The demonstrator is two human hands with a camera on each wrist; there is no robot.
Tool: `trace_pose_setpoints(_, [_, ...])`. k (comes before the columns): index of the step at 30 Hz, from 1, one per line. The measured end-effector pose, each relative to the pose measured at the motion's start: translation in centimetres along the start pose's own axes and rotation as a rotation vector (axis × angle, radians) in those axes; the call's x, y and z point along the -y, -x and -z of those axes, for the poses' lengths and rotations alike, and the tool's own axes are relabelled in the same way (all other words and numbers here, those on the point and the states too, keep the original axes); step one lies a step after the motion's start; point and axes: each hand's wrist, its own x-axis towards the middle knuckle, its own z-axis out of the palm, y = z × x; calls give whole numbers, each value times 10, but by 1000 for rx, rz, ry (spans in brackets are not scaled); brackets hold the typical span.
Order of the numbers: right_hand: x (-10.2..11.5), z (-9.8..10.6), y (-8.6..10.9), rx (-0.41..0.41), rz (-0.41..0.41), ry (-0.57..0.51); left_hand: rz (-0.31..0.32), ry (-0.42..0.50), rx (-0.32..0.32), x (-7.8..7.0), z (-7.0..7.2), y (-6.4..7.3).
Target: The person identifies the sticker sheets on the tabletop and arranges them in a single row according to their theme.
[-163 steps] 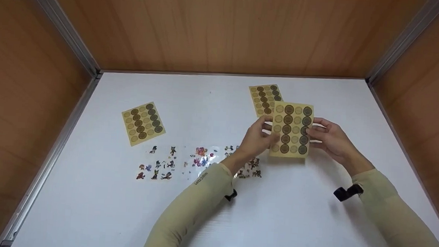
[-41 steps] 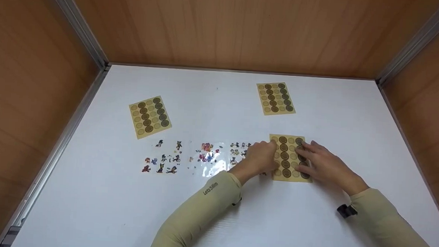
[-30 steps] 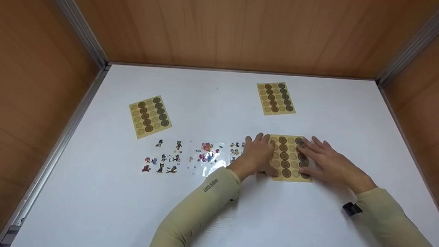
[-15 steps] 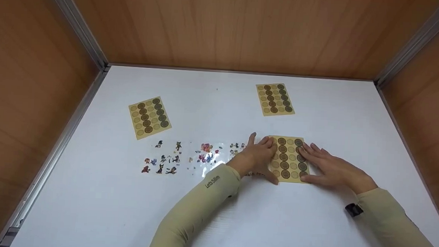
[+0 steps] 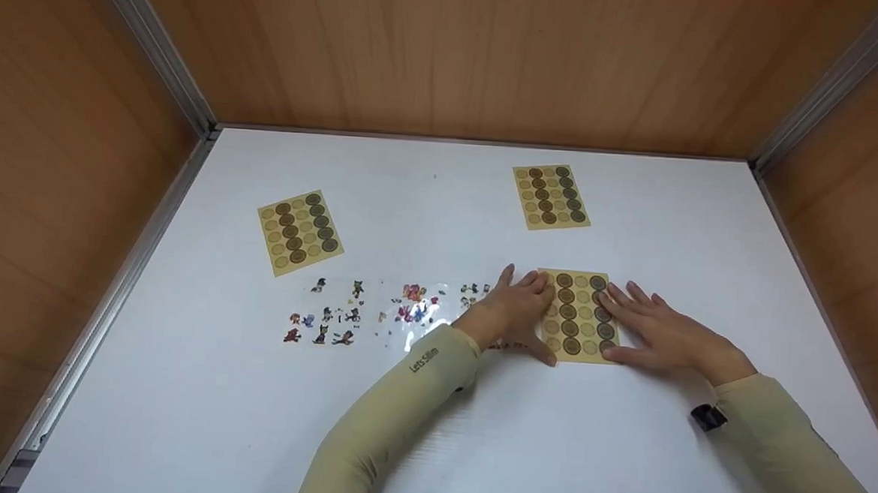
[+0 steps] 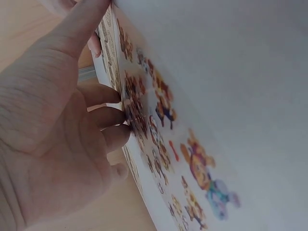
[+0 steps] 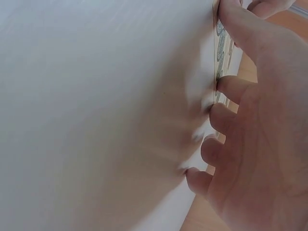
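A tan sticker sheet [image 5: 580, 318] with rows of round seals lies flat on the white table. My left hand [image 5: 514, 310] rests on its left edge, thumb at the bottom corner and fingers spread toward the top. On the right edge lies my right hand [image 5: 664, 330], its thumb low and its fingertips along the side. Clear sheets of cartoon stickers [image 5: 413, 313] stretch out to the left, the nearest one partly covered by my left hand. In the left wrist view, cartoon stickers [image 6: 199, 163] show beside the left fingertips. The right wrist view has the right fingertips touching the table and sheet edge.
Two more tan sticker sheets lie farther back: one at the left [image 5: 301, 232], another at the back right [image 5: 552, 197]. Wooden panels [image 5: 486, 61] enclose the white table [image 5: 235, 416] at the back and both sides.
The tan sheet, held up in both hands earlier, came down onto the table. Both hands then spread along its edges, the left fingers straightening. Over the last half second they have stayed nearly still.
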Motion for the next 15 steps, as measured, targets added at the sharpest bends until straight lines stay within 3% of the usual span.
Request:
trace_pose_setpoints(8, [6,14,-10,-26,-19,-56,7,78,-33,16,12,9])
trace_pose_setpoints(12, [17,27,-22,-13,-10,-109,-3,142,-117,39,23,24])
trace_pose_setpoints(15, [31,36,-35,-4,15,-152,32,149,-224,63,28,39])
